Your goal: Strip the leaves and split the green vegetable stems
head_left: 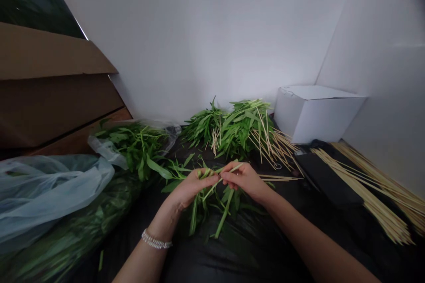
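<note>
My left hand (194,185) is closed around several green stems of water spinach (205,172), thumb pressed toward the fingertips. Right beside it, my right hand (245,179) pinches a pale green stem (214,186) that runs slantwise between the two hands. The fingertips of both hands almost meet. Below them, loose leaves and cut stems (225,216) lie on the black surface (199,261). Behind the hands stand bunches of leafy greens (241,128) with thin wooden sticks (270,146) in and beside them.
Clear plastic bags (49,190) of greens fill the left side, near a cardboard box (49,53). At the right lie bundles of wooden sticks (372,199) and a black flat box (327,177). A white box (318,112) stands against the white wall (199,40).
</note>
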{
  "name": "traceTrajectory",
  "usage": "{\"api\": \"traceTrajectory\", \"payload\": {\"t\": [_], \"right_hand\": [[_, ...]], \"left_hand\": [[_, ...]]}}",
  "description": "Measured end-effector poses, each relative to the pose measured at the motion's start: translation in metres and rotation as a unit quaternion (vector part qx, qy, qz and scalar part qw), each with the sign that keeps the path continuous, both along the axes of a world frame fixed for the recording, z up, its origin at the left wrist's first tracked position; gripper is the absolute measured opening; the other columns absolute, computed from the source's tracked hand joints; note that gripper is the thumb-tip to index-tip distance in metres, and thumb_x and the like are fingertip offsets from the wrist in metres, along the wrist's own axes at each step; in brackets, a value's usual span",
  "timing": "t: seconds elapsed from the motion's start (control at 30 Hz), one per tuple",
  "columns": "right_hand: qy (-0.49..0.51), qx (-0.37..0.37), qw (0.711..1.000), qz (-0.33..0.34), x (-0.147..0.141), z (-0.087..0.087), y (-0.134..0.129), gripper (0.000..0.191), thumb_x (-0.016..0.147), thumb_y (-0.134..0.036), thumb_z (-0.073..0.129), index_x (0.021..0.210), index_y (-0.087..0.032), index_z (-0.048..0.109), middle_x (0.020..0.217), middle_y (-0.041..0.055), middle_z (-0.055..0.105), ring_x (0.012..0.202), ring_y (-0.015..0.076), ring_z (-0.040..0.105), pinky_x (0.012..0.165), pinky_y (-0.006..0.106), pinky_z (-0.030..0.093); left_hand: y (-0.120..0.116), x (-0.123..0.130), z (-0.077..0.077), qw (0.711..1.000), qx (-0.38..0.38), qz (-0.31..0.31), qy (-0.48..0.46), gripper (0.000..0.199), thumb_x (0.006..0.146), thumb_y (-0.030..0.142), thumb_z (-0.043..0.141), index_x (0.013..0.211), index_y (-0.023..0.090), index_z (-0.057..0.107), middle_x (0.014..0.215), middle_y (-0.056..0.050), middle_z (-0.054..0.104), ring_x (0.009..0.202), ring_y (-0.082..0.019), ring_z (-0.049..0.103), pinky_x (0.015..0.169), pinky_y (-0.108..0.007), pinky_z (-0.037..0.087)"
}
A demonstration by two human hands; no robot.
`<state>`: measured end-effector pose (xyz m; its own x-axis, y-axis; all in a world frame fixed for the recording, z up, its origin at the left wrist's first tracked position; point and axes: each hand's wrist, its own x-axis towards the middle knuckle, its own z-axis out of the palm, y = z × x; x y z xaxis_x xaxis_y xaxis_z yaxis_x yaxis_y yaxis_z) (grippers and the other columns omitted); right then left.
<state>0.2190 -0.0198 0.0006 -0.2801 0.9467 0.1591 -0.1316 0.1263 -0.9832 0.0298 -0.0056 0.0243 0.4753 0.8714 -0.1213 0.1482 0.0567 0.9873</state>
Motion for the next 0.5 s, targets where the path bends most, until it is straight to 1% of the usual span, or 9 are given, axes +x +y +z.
{"api": "traceTrajectory", "payload": {"t": [0.1,0.23,0.33,0.4,0.43,0.5], "right_hand": [[-0.001,0.002,1.000,-0.002,-0.0008,-0.0002,0.0002,0.024,0.073,-0.040,0.072,0.078,-0.017,0.067,0.064,-0.0003,0.066,0.048,0.0077,0.051,0.044,0.019,0.037],[0.001,0.009,1.000,-0.018,0.0010,-0.0012,0.0014,0.023,0.074,-0.039,0.071,0.082,-0.017,0.069,0.064,-0.0007,0.066,0.048,0.0080,0.052,0.044,0.020,0.038],[-0.004,0.016,0.999,-0.036,0.0029,-0.0035,0.0036,0.024,0.074,-0.039,0.070,0.086,-0.018,0.071,0.067,0.0001,0.067,0.049,0.0087,0.052,0.044,0.020,0.038],[-0.014,0.018,0.999,-0.031,0.0028,-0.0057,0.0051,0.024,0.074,-0.038,0.070,0.088,-0.018,0.073,0.069,0.0013,0.069,0.050,0.0087,0.053,0.045,0.020,0.038],[-0.018,0.020,0.999,-0.025,0.0023,-0.0068,0.0056,0.024,0.074,-0.038,0.070,0.088,-0.018,0.074,0.070,0.0017,0.069,0.050,0.0086,0.052,0.045,0.020,0.039],[-0.020,0.025,0.999,-0.013,0.0006,-0.0083,0.0056,0.024,0.075,-0.037,0.069,0.090,-0.019,0.075,0.072,0.0021,0.070,0.051,0.0084,0.053,0.047,0.020,0.039]], "left_hand": [[0.0011,-0.0017,-0.0033,0.999,0.024,-0.027,0.029,0.031,0.069,0.041,0.074,0.082,0.013,0.071,0.077,-0.004,0.066,0.075,-0.015,0.056,0.072,-0.024,0.041],[0.0024,-0.0019,-0.0033,0.995,0.069,-0.009,0.071,0.024,0.073,0.036,0.067,0.078,0.014,0.073,0.077,-0.005,0.069,0.074,-0.017,0.058,0.072,-0.026,0.042],[0.0014,0.0009,-0.0005,0.989,0.110,0.024,0.099,0.018,0.070,0.028,0.061,0.067,0.014,0.071,0.069,-0.003,0.065,0.067,-0.014,0.055,0.066,-0.025,0.041],[0.0001,0.0038,0.0005,0.984,0.125,0.066,0.108,0.014,0.065,0.025,0.060,0.059,0.014,0.067,0.057,0.000,0.057,0.057,-0.012,0.048,0.057,-0.023,0.036],[-0.0004,0.0053,0.0004,0.983,0.120,0.091,0.103,0.013,0.063,0.024,0.059,0.056,0.014,0.064,0.053,0.002,0.053,0.053,-0.010,0.044,0.053,-0.022,0.033],[-0.0006,0.0070,-0.0006,0.985,0.084,0.133,0.067,0.013,0.060,0.024,0.057,0.052,0.015,0.059,0.046,0.004,0.045,0.047,-0.009,0.038,0.047,-0.021,0.028]]}}
